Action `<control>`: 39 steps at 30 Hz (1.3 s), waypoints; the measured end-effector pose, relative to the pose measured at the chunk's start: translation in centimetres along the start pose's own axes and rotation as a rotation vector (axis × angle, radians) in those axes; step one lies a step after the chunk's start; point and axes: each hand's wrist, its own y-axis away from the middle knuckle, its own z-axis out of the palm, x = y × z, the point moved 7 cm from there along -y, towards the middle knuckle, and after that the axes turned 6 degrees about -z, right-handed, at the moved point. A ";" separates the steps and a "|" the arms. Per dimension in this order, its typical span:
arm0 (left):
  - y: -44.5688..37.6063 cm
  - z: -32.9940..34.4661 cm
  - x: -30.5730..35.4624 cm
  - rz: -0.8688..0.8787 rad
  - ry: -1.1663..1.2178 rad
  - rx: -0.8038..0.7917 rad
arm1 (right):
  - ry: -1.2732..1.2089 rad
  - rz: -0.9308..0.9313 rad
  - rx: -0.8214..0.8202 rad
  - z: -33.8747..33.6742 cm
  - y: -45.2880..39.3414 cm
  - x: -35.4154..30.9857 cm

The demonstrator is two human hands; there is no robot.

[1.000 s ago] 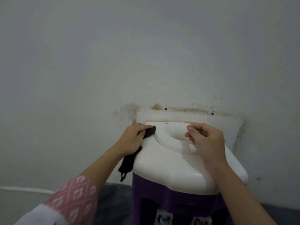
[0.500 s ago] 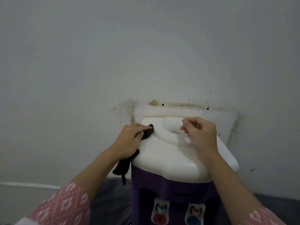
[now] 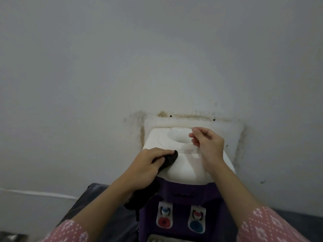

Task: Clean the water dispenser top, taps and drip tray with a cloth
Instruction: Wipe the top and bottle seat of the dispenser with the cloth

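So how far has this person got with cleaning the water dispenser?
Early on, it seems. Nothing looks plainly finished. In hand: the left hand presses a dark cloth on the dispenser's white top, at its front left, while the right hand hovers loosely curled over the round well. Left: specks along the top's back edge, the red tap, the blue tap, and the drip tray, barely in view.

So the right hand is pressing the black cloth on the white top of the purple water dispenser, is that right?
Not quite: it is the left hand that presses the black cloth on the white top of the purple water dispenser. The head view shows the right hand over the top's round recess, holding no cloth.
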 end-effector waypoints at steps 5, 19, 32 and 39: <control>0.3 1.4 2.9 -0.121 0.456 0.219 | 0.125 -0.139 -0.084 -1.6 4.7 -2.1; 1.0 3.2 5.2 -0.134 0.493 0.201 | 0.627 -0.209 -0.116 -6.5 2.9 -3.8; 2.1 -5.8 -3.4 -0.292 0.474 0.495 | 0.960 -0.517 -0.461 3.0 5.7 -2.9; 2.8 -6.3 -5.8 -0.323 0.498 0.503 | 1.215 -0.562 -0.651 4.0 7.1 -0.9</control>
